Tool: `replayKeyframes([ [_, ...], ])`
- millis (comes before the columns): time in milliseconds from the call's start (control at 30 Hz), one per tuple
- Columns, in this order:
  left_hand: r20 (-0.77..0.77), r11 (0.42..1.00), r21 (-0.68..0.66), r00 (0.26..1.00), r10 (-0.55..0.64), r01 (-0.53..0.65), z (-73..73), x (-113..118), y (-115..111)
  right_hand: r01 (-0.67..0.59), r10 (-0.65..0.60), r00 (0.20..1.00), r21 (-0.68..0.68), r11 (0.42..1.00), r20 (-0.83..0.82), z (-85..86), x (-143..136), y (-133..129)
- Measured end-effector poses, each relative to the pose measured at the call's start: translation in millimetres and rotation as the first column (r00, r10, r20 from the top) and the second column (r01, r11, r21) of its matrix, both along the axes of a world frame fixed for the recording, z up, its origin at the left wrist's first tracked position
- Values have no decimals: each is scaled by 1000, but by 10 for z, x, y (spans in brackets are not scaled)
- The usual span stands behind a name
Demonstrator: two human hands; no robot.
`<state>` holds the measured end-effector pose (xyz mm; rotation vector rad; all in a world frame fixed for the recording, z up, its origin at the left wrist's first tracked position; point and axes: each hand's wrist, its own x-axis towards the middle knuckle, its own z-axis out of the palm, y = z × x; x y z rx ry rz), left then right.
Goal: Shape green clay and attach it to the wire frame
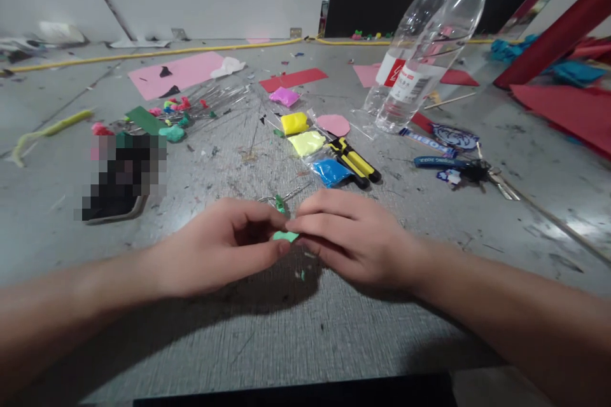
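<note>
My left hand (210,251) pinches a small, flat light-green piece (285,236) between thumb and fingers, low over the table. Whether it is paper or clay I cannot tell. My right hand (358,232) meets it from the other side, its fingers closed at the piece's right end, where the fingertips are partly hidden. Just beyond the fingertips lies a bent thin wire with a darker green lump (280,203) on it. Past my right hand are a blue clay packet (330,172) and yellow-and-black pliers (356,162).
Yellow (294,122) and pink (284,96) clay packets lie farther back. Two clear bottles (405,92) stand at right, near keys (501,183). A pixelated phone-like object (117,187) lies left, by thin wires (219,98) and coloured clay bits. Red paper (568,111) is far right.
</note>
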<state>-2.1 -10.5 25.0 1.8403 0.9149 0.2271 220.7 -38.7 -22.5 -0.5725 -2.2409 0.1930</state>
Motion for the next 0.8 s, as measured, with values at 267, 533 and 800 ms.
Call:
replayKeyframes([
  [267,4,997,-70,1000,25,-25,-27,-7,30,84,-95,987,86,993,127,40,2,-25],
  [533,63,997,-81,998,-1,6,4,-32,15,152,-170,975,-127,980,-143,62,-9,-47],
  [800,50,984,62,985,164,-167,-112,-41,32,132,-214,960,-378,916,-182,-10,20,104],
])
